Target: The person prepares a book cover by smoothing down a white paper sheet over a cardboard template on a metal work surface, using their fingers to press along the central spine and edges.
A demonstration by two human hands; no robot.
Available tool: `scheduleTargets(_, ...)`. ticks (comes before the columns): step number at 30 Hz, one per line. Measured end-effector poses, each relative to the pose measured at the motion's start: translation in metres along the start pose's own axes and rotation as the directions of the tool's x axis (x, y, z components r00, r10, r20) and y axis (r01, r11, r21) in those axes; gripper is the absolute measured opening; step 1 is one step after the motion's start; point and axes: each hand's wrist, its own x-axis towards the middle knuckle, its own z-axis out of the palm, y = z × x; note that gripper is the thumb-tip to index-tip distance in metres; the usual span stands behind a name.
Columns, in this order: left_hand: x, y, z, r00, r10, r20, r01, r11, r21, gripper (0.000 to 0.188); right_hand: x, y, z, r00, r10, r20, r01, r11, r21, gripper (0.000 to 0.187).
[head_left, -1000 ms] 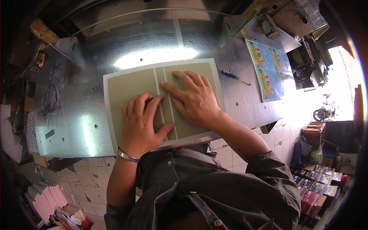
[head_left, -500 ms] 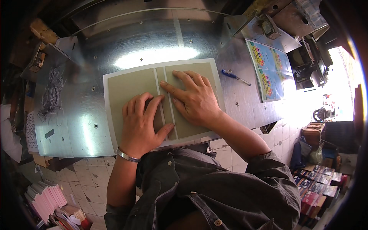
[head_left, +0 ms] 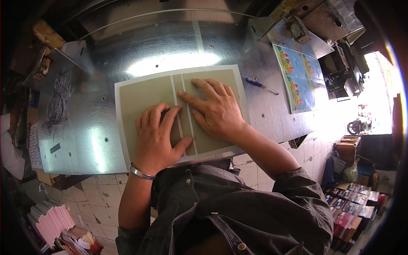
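Lying on the metal table (head_left: 270, 129), tangled string (head_left: 57, 104) is at nine o'clock from grey boards (head_left: 184, 121) on white paper (head_left: 240, 91), near the table's six o'clock edge. The left hand (head_left: 156, 129) rests on the boards at eight, thumb and bent fingers apart; the right hand (head_left: 219, 110), at three, fingers spread. Between two and three: blue pen (head_left: 261, 85), printed sheets (head_left: 299, 80).

Reads bright mid-frame, with a broad white glare band and a paler streak at left on the metal tabletop (head_left: 85, 114). Blows out to white at the daylit opening (head_left: 384, 80) on the right; darkens to black and bows straight edges toward the fisheye rim. Renders left hand (head_left: 155, 138) and right hand (head_left: 221, 112) fairly crisply, with soft shadow beneath the left.
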Motion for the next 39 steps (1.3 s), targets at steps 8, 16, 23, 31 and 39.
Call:
scheduleTargets(8, 0.0001, -0.0006, 0.0, 1.0, 0.002, 0.0, -0.002, 1.0, -0.002, 0.08, 0.0004, 0.0, -0.0004, 1.0, 0.002, 0.001, -0.002, 1.0, 0.004, 0.052)
scheduleTargets(16, 0.0001, -0.0005, 0.0, 1.0, 0.003, 0.001, -0.003, 1.0, 0.002, 0.08, -0.0004, 0.0005, 0.0005, 1.0, -0.003, 0.0, 0.003, 1.0, 0.0, 0.053)
scheduleTargets(23, -0.0004, -0.0004, 0.0005, 1.0, 0.007, -0.009, -0.007, 1.0, -0.005, 0.08, 0.0001, -0.0002, -0.0006, 1.0, 0.001, 0.002, -0.001, 1.0, 0.003, 0.054)
scheduleTargets(31, 0.0004, 0.0007, -0.0003, 1.0, 0.0, -0.001, 0.0, 1.0, -0.011, 0.08, -0.0001, 0.0001, -0.0001, 1.0, 0.0, -0.004, 0.0, 1.0, 0.004, 0.052)
scheduleTargets(39, 0.0007, 0.0011, -0.0008, 1.0, -0.008, 0.007, 0.008, 1.0, -0.009, 0.08, -0.0002, 0.0004, 0.0007, 1.0, 0.0, 0.003, 0.0, 1.0, -0.005, 0.052)
